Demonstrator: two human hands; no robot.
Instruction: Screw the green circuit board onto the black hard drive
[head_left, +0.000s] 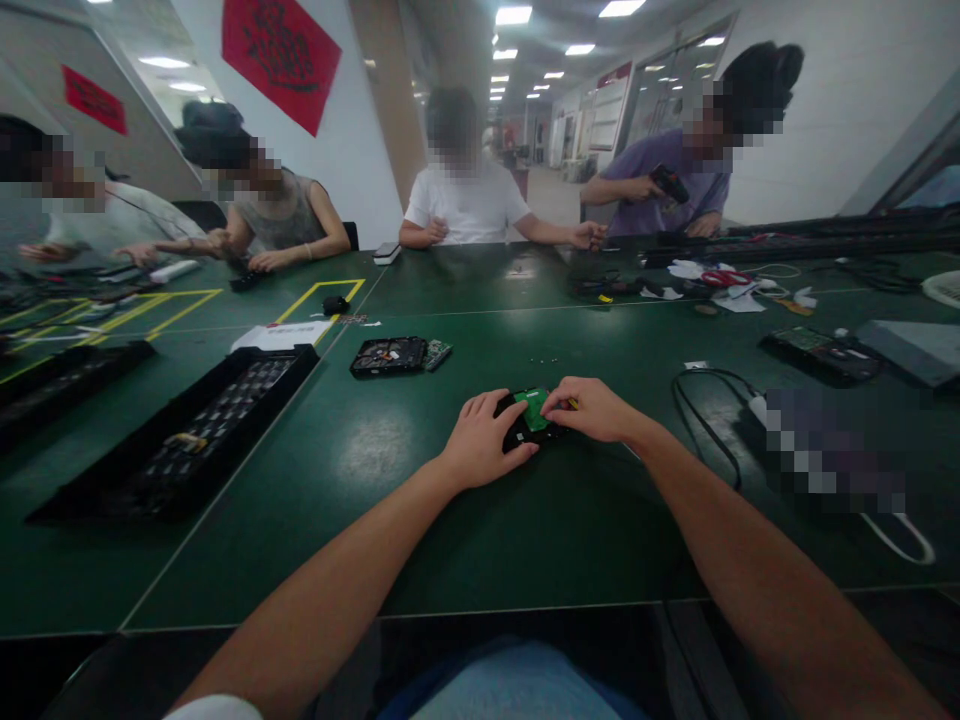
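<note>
A black hard drive (517, 434) with a green circuit board (535, 408) on its top lies flat on the green table before me. My left hand (484, 440) grips it from the left, fingers over the far side and thumb along the near edge. My right hand (592, 408) is closed in a pinch at the board's right edge. A bit of yellow and black, seemingly a screwdriver handle (574, 403), shows within its fingers; most of it is hidden. Beyond the drive lie several tiny screws (544, 361), too small to make out clearly.
Another opened drive (388, 356) with a loose board (437, 352) is farther left. A long black tray (202, 430) holds parts. On the right are a black cable (705, 430), another black device (821, 355) and a grey box (915, 352). Several people sit across the table.
</note>
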